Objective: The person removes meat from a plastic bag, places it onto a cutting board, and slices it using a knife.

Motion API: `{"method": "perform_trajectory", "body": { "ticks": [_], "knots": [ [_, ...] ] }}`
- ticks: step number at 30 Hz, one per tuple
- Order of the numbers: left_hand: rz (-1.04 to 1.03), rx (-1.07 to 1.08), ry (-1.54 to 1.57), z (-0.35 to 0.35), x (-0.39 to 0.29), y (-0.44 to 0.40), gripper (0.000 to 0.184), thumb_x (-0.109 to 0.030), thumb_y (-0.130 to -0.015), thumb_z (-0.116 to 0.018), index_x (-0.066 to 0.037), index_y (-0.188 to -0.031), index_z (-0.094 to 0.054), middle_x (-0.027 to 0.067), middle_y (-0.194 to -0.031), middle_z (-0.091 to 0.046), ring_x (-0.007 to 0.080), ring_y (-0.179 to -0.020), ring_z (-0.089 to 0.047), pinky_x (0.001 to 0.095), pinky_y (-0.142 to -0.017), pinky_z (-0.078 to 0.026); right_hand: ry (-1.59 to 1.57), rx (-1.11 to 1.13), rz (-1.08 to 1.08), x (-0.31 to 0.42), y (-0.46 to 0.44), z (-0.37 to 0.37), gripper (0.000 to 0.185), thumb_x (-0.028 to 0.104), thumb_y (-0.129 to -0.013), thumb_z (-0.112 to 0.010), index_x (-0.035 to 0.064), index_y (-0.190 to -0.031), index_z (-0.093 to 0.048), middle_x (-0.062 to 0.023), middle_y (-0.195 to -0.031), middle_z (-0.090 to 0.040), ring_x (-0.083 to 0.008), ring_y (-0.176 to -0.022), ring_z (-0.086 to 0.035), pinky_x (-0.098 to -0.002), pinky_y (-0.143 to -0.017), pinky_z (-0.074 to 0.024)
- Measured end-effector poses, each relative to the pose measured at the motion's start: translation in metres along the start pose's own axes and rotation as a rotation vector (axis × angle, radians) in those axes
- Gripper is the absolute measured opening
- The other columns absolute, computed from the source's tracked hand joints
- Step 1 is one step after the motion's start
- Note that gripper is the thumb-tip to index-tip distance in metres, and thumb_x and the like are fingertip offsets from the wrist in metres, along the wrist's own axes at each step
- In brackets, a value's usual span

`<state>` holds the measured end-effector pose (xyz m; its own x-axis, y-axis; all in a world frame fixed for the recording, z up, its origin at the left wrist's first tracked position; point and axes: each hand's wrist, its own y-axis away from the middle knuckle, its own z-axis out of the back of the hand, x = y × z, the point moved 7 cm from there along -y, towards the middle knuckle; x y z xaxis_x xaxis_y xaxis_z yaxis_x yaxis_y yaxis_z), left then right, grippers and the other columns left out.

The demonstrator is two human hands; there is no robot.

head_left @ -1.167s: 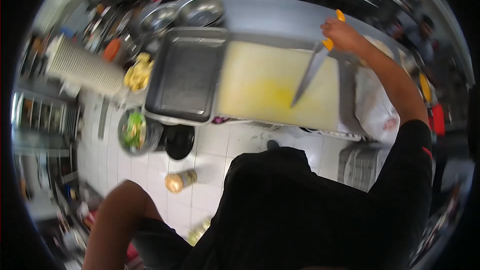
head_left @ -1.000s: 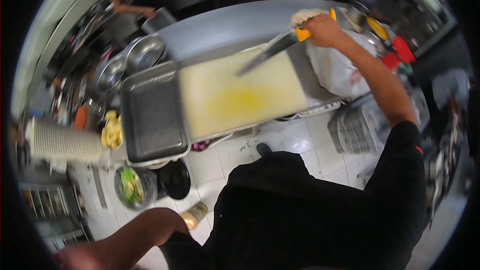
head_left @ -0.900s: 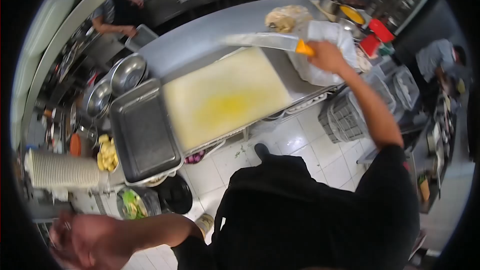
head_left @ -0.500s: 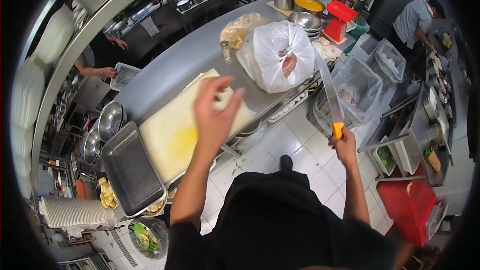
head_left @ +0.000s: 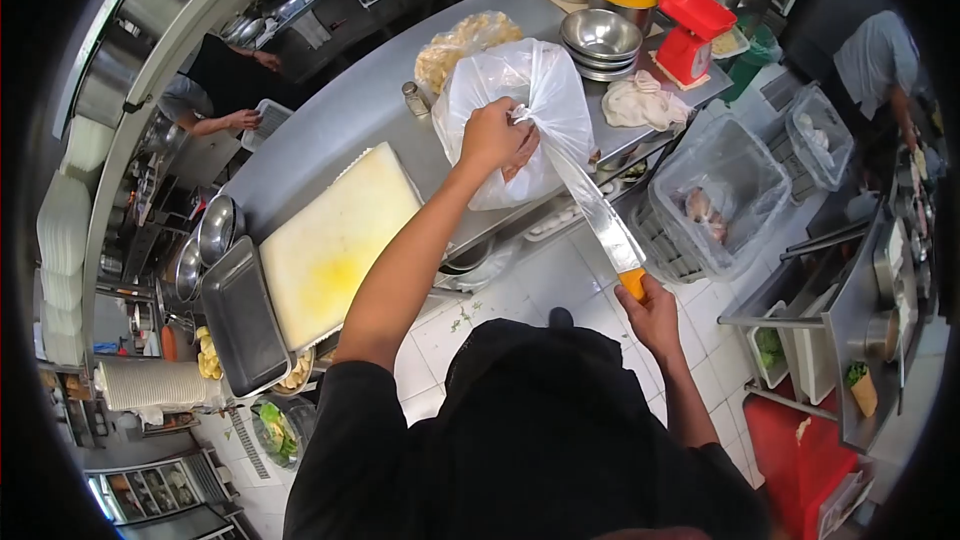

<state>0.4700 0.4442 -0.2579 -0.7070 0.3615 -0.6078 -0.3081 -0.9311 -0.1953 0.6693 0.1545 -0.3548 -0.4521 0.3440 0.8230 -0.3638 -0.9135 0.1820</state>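
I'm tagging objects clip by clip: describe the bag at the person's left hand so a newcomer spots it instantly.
On the long steel counter, find the cutting board. Beyond its right end, the left hand grips the white plastic bag. Unlike the yellowish bag behind it, it looks white, with a gathered, twisted top.

Bare bench (head_left: pixel 350 105) surface beyond the cutting board (head_left: pixel 350 215) affords passage. The plastic bag (head_left: pixel 500 75) obstructs to the board's right, a shaker (head_left: pixel 415 100) just beside it. The knife (head_left: pixel 600 215) bars the gap between right hand (head_left: pixel 650 315) and left hand (head_left: pixel 497 138). Stacked bowls (head_left: pixel 600 35) and red scale (head_left: pixel 690 30) restrict the far end.
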Motion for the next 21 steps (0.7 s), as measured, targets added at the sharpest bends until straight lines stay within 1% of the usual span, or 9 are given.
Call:
{"method": "perform_trajectory", "body": {
  "ticks": [1, 2, 5, 8, 11, 14, 18, 21],
  "knots": [
    [0.004, 0.001, 0.030, 0.002, 0.002, -0.002, 0.031, -0.018, -0.075, -0.070, -0.001, -0.101, -0.067, 0.0139, -0.080, -0.069, 0.0290, -0.074, -0.068, 0.0371, -0.071, -0.053, 0.026, -0.004, 0.040, 0.006, -0.003, 0.002, 0.037, 0.032, -0.083, -0.068, -0.0038, -0.085, -0.059, -0.0188, -0.063, -0.061, -0.0275, -0.056, -0.062, -0.0368, -0.054, -0.0454],
    [0.009, 0.003, 0.062, 0.005, 0.000, -0.002, 0.029, -0.018, -0.075, -0.068, -0.002, -0.099, -0.067, 0.0141, -0.077, -0.069, 0.0305, -0.073, -0.068, 0.0379, -0.071, -0.053, 0.060, 0.018, 0.035, 0.016, -0.006, 0.006, 0.036, 0.031, -0.083, -0.068, -0.0038, -0.086, -0.060, -0.0221, -0.066, -0.062, -0.0346, -0.061, -0.064, -0.0399, -0.056, -0.0471],
    [0.085, 0.066, 0.134, 0.008, -0.006, 0.002, 0.028, -0.016, -0.075, -0.068, -0.001, -0.099, -0.067, 0.0139, -0.078, -0.069, 0.0287, -0.075, -0.068, 0.0373, -0.071, -0.053, 0.095, 0.012, 0.091, 0.024, -0.019, 0.000, 0.036, 0.031, -0.083, -0.068, -0.0030, -0.085, -0.059, -0.0232, -0.067, -0.062, -0.0391, -0.064, -0.063, -0.0438, -0.058, -0.0474],
    [0.063, 0.021, 0.127, 0.016, -0.018, 0.011, 0.025, -0.015, -0.077, -0.067, -0.001, -0.097, -0.067, 0.0139, -0.077, -0.069, 0.0281, -0.074, -0.068, 0.0373, -0.069, -0.052, 0.101, -0.021, 0.137, 0.037, -0.035, -0.013, 0.035, 0.030, -0.083, -0.069, -0.0025, -0.085, -0.057, -0.0245, -0.069, -0.062, -0.0431, -0.067, -0.061, -0.0476, -0.060, -0.0468],
    [0.113, 0.002, 0.247, 0.017, -0.025, 0.019, 0.020, -0.012, -0.078, -0.065, 0.000, -0.094, -0.066, 0.0147, -0.075, -0.068, 0.0289, -0.071, -0.067, 0.0383, -0.068, -0.051, 0.080, -0.099, 0.168, 0.050, -0.047, -0.026, 0.033, 0.029, -0.084, -0.069, -0.0015, -0.084, -0.055, -0.0245, -0.070, -0.061, -0.0441, -0.068, -0.060, -0.0489, -0.060, -0.0459],
    [-0.015, -0.082, 0.129, 0.018, -0.028, 0.019, 0.016, -0.010, -0.079, -0.065, 0.000, -0.091, -0.064, 0.0160, -0.074, -0.067, 0.0310, -0.071, -0.066, 0.0393, -0.067, -0.051, 0.116, -0.209, 0.258, 0.066, -0.056, -0.031, 0.031, 0.028, -0.085, -0.068, -0.0005, -0.083, -0.055, -0.0243, -0.072, -0.061, -0.0443, -0.068, -0.059, -0.0494, -0.060, -0.0450],
    [-0.013, -0.084, 0.228, 0.008, -0.021, 0.019, 0.013, -0.010, -0.080, -0.065, 0.000, -0.087, -0.062, 0.0171, -0.075, -0.066, 0.0328, -0.070, -0.065, 0.0409, -0.067, -0.050, 0.174, -0.292, 0.353, 0.087, -0.073, -0.028, 0.030, 0.027, -0.085, -0.067, -0.0002, -0.083, -0.055, -0.0228, -0.071, -0.062, -0.0433, -0.068, -0.060, -0.0493, -0.060, -0.0451],
    [-0.070, -0.129, 0.236, 0.005, -0.026, 0.021, 0.012, -0.009, -0.081, -0.065, 0.000, -0.088, -0.061, 0.0165, -0.073, -0.065, 0.0331, -0.069, -0.064, 0.0414, -0.066, -0.050, 0.261, -0.303, 0.394, 0.112, -0.093, -0.026, 0.028, 0.026, -0.084, -0.067, 0.0006, -0.083, -0.056, -0.0208, -0.071, -0.062, -0.0412, -0.069, -0.061, -0.0489, -0.060, -0.0458]
  ]
}}
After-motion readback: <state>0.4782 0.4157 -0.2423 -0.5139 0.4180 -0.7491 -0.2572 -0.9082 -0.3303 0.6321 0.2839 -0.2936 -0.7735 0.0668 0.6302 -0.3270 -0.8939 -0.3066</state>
